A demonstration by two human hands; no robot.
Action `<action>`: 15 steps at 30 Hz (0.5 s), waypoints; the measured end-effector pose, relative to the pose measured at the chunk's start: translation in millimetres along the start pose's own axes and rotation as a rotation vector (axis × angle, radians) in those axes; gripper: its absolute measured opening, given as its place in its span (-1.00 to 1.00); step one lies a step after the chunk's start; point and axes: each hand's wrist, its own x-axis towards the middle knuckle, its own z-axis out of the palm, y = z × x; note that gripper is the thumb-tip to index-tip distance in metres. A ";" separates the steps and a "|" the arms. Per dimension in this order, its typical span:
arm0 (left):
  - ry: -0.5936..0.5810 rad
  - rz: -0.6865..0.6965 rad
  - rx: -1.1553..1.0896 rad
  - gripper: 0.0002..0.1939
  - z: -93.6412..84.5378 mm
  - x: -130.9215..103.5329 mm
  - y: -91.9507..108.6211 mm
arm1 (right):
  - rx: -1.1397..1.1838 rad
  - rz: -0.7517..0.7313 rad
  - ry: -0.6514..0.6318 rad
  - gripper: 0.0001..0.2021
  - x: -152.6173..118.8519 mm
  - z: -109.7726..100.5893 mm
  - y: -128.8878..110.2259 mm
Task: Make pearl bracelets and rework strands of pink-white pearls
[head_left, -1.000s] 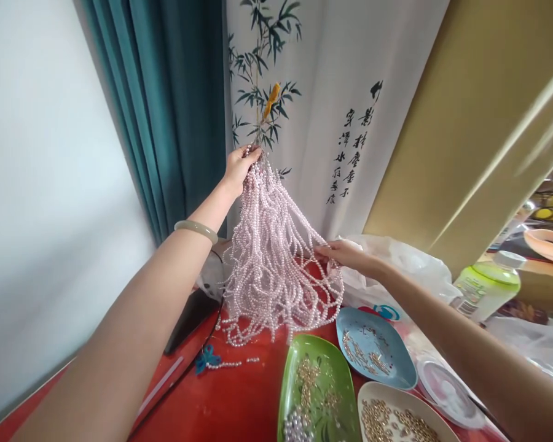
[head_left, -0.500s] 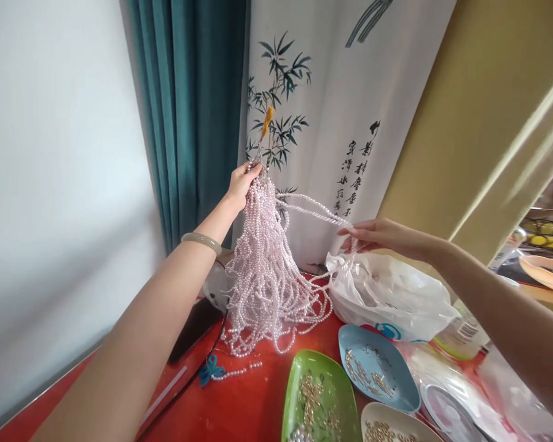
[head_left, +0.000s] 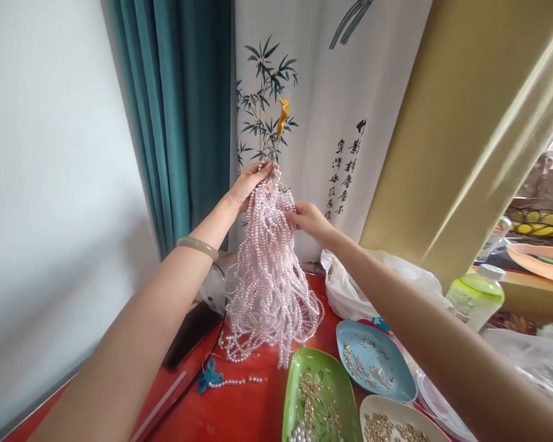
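Observation:
A thick bundle of pale pink bead strands (head_left: 271, 276) hangs over the red table, its lower loops spreading onto the surface. My left hand (head_left: 253, 183) grips it near the top, thumb pressed over the strands. Above that hand, thin wires or threads gather under an orange-yellow tag (head_left: 283, 115). On the bundle's right side, my right hand (head_left: 308, 220) is closed with its fingertips among the strands; the tips are partly hidden. A blue butterfly-shaped piece (head_left: 210, 376) with a short row of beads (head_left: 242, 381) lies in front of the bundle.
A green tray (head_left: 345, 383), a blue tray (head_left: 403, 380) and a cream tray (head_left: 373, 405) hold small gold-coloured and other parts. Behind them are a white plastic bag (head_left: 338, 285) and a green-labelled bottle (head_left: 479, 294). A black cable (head_left: 214, 347) crosses the red table (head_left: 239, 417).
My right hand has moved left from beside the bundle to its upper right side. The strands it had pulled out sideways now hang with the others. The view has shifted slightly right.

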 end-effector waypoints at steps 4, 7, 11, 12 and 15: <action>0.034 0.006 0.072 -0.84 -5.7 0.3 4.8 | -0.129 0.067 0.074 -0.65 -7.2 -29.0 -8.4; 0.068 0.005 0.094 -0.85 -10.4 3.1 4.0 | -0.292 0.059 0.199 -0.59 -9.9 -56.0 -23.8; 0.097 0.014 0.104 -0.82 -13.0 6.4 -3.4 | -0.440 0.012 0.251 -0.57 -6.4 -82.5 -45.8; 0.105 0.013 0.099 -0.82 -12.8 6.7 -5.1 | -0.441 0.015 0.227 -0.57 -5.8 -86.4 -50.0; 0.122 0.011 0.077 -0.80 -11.6 6.6 -7.1 | -0.352 0.060 0.124 -0.55 -8.1 -90.8 -55.4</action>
